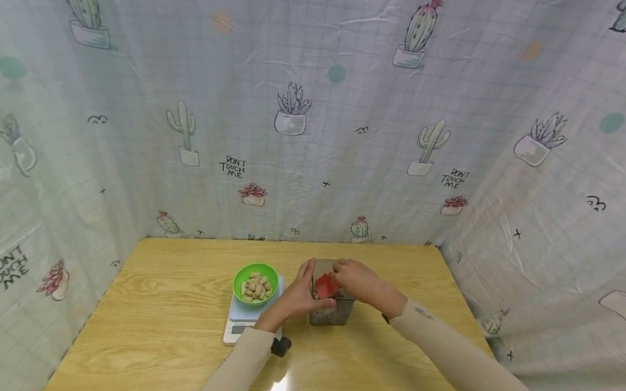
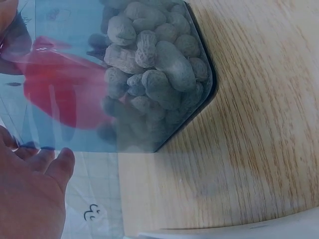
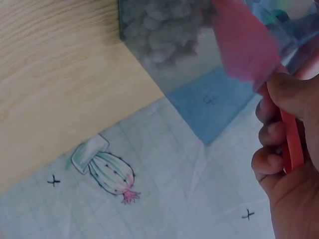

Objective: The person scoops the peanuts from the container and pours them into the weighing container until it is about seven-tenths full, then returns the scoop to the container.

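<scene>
A clear, dark-tinted plastic container (image 1: 330,317) stands on the table, with unshelled peanuts (image 2: 159,74) filling its lower part. My left hand (image 1: 300,291) holds it by the upper left side, the thumb across the front and the fingers along the side. In the right wrist view, my right hand (image 3: 289,119) grips the red handle of a scoop (image 3: 249,45). The scoop's red bowl (image 1: 326,286) is inside the container, above the peanuts, and shows through the wall in the left wrist view.
Left of the container, a green bowl (image 1: 269,272) with peanuts in it sits on a white kitchen scale (image 1: 230,334). A cactus-print curtain (image 1: 326,160) hangs around the back and sides of the wooden table (image 1: 166,306).
</scene>
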{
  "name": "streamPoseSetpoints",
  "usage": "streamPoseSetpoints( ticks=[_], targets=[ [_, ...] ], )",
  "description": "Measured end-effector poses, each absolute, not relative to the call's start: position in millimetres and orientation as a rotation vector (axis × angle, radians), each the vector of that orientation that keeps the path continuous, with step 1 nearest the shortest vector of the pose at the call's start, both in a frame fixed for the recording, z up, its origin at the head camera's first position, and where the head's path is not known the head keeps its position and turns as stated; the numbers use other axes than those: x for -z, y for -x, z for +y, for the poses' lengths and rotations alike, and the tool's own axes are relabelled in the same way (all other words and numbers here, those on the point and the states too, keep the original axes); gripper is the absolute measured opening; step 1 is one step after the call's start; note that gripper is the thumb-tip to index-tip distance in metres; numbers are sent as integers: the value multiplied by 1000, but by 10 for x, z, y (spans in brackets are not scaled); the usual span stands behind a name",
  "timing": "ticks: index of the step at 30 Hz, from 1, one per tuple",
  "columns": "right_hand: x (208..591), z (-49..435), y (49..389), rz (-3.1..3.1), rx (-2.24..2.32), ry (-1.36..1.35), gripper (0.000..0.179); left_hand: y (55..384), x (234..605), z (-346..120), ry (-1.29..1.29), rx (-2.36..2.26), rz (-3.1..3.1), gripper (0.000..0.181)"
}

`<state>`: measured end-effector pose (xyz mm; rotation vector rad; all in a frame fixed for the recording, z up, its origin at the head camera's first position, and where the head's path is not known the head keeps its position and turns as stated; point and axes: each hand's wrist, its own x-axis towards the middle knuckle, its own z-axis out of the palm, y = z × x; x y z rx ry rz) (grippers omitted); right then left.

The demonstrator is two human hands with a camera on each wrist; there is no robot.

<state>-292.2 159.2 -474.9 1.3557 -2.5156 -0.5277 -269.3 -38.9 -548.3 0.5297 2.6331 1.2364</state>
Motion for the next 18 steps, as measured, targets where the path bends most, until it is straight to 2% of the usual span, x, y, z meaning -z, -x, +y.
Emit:
streamPoseSetpoints(
  ticks=[7,14,18],
  targets=[
    [4610,1609,2918,-2650,445,-1352,12,2704,5508,-403,-544,-1233,2648,122],
    [4690,1655,2953,-2741,186,-1477,3,2715,5509,-401,-537,-1229,2652,122],
    [4740,1683,2944,-2774,25,-1510,8,2709,5522,-393,-541,-1249,2650,121]
  ],
)
